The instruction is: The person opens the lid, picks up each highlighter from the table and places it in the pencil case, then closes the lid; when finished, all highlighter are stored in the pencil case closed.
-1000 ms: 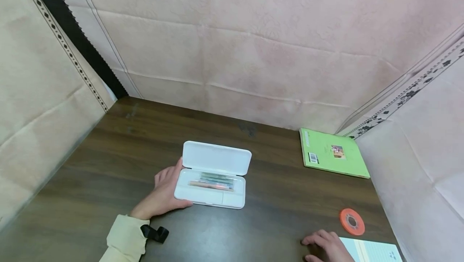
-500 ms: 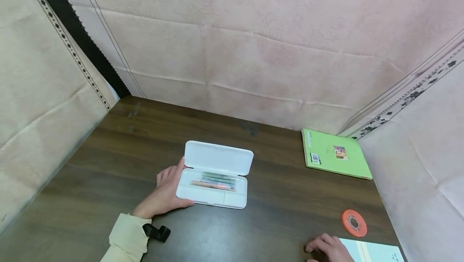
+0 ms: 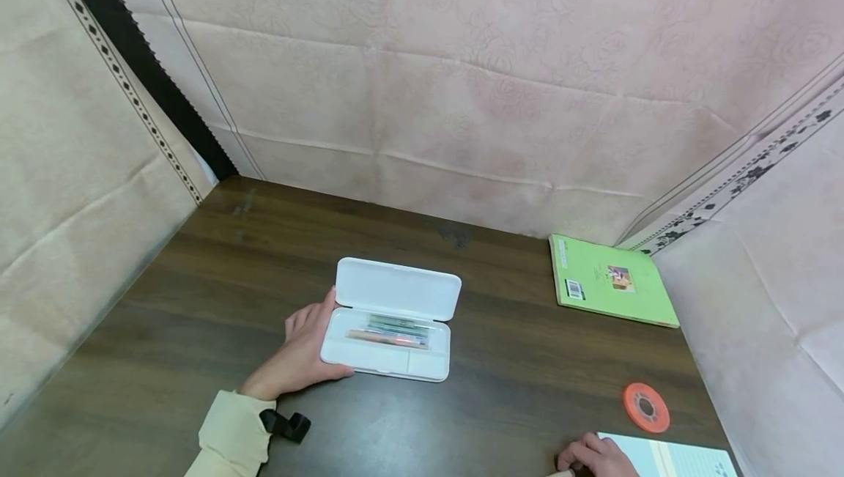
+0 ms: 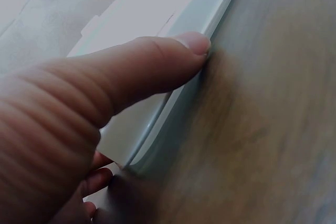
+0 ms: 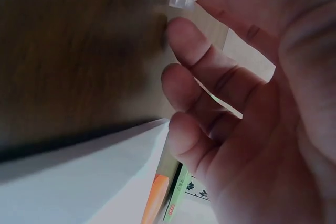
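A white pencil case (image 3: pixel 385 356) lies with its lid raised on the dark wooden table, several pens and pencils (image 3: pixel 395 332) in its tray. My left hand (image 3: pixel 306 349) grips its left end, thumb on the front edge and fingers round the far side. In the left wrist view the thumb (image 4: pixel 152 66) presses along the case's rim. My right hand (image 3: pixel 598 456) is low at the table's front, beside a pale blue notebook (image 3: pixel 672 455). Its fingers are curled, and a small clear plastic piece (image 5: pixel 181 0) shows between thumb and forefinger; the rest of it is hidden.
An orange ring-shaped roll (image 3: pixel 634 418) lies just beyond the notebook. A green book (image 3: pixel 593 294) with a barcode is at the back right, by the wall. Pale patterned cloth (image 3: pixel 422 96) hangs round the table's back and sides.
My right hand has moved slightly toward the table's front edge, its fingers curling in, and more of the notebook shows. The left hand keeps its hold on the pencil case.
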A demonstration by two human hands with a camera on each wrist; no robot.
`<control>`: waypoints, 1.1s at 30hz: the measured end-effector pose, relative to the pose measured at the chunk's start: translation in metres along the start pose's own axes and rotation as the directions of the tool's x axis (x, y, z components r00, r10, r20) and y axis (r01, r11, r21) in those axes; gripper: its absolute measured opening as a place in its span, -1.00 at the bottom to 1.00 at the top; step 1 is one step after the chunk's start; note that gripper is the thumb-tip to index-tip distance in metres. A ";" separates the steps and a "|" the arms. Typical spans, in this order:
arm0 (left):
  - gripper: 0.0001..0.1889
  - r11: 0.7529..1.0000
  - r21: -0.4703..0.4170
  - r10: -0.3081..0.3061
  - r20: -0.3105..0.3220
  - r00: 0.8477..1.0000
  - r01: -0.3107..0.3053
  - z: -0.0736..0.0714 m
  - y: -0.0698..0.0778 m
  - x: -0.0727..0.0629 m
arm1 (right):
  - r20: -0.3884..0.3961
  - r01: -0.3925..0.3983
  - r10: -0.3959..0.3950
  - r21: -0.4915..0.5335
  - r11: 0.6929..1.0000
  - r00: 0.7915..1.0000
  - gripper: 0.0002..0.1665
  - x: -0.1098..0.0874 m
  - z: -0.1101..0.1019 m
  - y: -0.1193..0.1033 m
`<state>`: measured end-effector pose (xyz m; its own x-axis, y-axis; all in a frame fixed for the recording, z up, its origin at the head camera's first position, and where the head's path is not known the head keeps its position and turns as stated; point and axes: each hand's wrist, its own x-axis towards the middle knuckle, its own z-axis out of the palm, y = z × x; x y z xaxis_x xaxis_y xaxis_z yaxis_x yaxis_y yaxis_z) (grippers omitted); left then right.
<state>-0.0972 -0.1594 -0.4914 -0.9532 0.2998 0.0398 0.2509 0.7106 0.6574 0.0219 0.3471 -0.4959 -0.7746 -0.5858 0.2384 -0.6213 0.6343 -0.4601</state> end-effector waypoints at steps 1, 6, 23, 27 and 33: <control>0.38 1.000 -0.001 0.002 -0.003 1.000 -0.002 0.000 0.000 0.000 | 0.033 -0.027 0.027 0.026 0.999 0.999 -0.68 0.001 -0.002 -0.001; 0.37 1.000 -0.002 0.010 -0.014 1.000 -0.010 0.000 0.000 0.000 | 0.215 -0.299 0.273 0.096 0.950 0.938 -0.88 0.022 -0.017 -0.016; 0.37 0.999 -0.019 0.030 -0.030 0.999 -0.031 0.003 -0.001 -0.002 | 0.089 -0.096 0.113 -0.181 0.979 0.990 -0.91 0.214 0.015 -0.083; 0.38 0.999 -0.022 0.027 -0.023 0.999 -0.027 0.004 -0.001 -0.002 | 0.158 -0.051 0.081 -0.185 0.981 0.984 -0.95 0.239 0.041 -0.093; 0.37 0.999 -0.014 0.040 -0.042 0.998 -0.041 0.001 -0.001 -0.003 | 0.181 -0.025 0.065 -0.217 0.976 0.981 -0.89 0.257 0.072 -0.107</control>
<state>-0.0947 -0.1599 -0.4930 -0.9486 0.3009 0.0977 0.2871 0.6890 0.6654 -0.1021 0.0923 -0.4469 -0.7793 -0.6247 0.0494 -0.6126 0.7430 -0.2694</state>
